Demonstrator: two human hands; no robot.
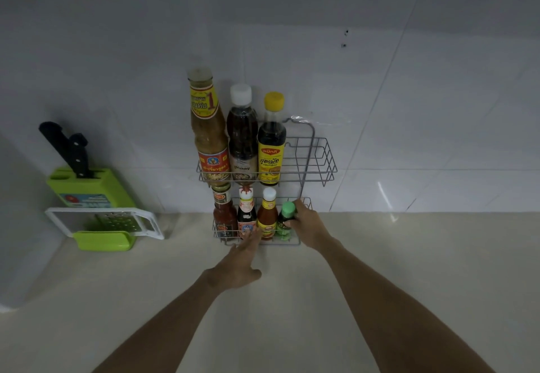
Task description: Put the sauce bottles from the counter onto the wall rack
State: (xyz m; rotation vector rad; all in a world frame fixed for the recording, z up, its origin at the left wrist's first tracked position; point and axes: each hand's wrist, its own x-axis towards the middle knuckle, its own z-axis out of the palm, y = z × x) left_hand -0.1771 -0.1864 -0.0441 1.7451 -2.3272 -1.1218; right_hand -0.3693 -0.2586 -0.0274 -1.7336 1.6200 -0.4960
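1. While the right hand [305, 223] wraps the green-capped bottle [285, 220], that bottle sits upright in the lower tier of the wall rack [318, 162], at the right end of the row, long axis vertical.
2. Right hand grasps it from the right side, fingers around the neck and shoulder; bottle lies just left of the palm, touching.
3. Left hand [242, 264] is released, fingers spread, tips reaching toward the lower tier's front wire near the orange sauce bottle [267, 217]; can't tell if touching.
4. Right hand is the nearer one to the green-capped bottle; left is beside and lower.
5. Lower tier holds four bottles, upper tier three, with free space at upper right.
6. No bottles visible on the table [409, 270]; task looks nearly done, likely only letting go remains.
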